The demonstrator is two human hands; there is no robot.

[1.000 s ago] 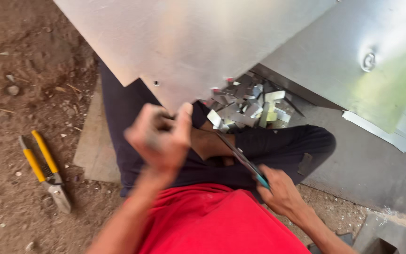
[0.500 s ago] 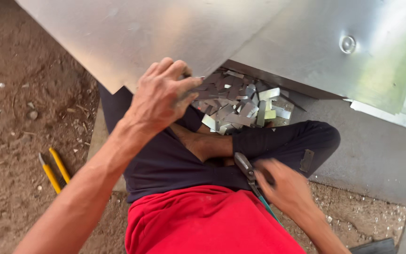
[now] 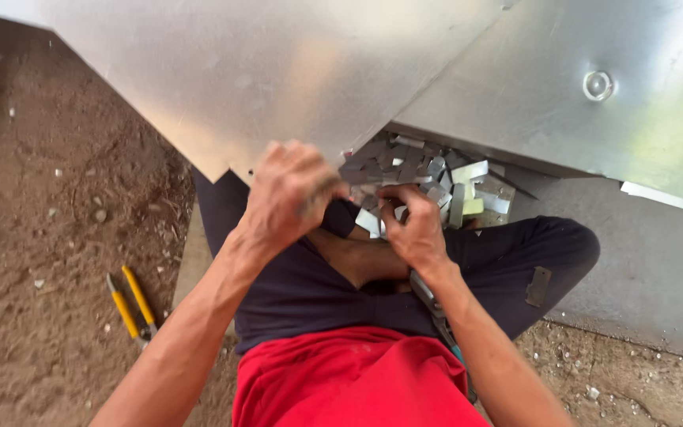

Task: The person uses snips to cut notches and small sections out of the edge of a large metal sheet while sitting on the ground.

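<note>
My left hand is curled and blurred at the lower corner of a large shiny metal sheet; what it grips I cannot make out. Right beside it, my right hand pinches a small cut metal piece at the edge of a pile of metal offcuts. The two hands almost touch above my crossed legs. Metal snips with a teal handle lie on my lap under the right forearm.
A second metal sheet with a round fitting overlaps at the right. Yellow-handled pliers lie on the dirt ground at the left. A grey slab runs along the right side.
My right hand left the snips on my lap and came up to the offcuts. My left hand slid down from the sheet edge towards it.
</note>
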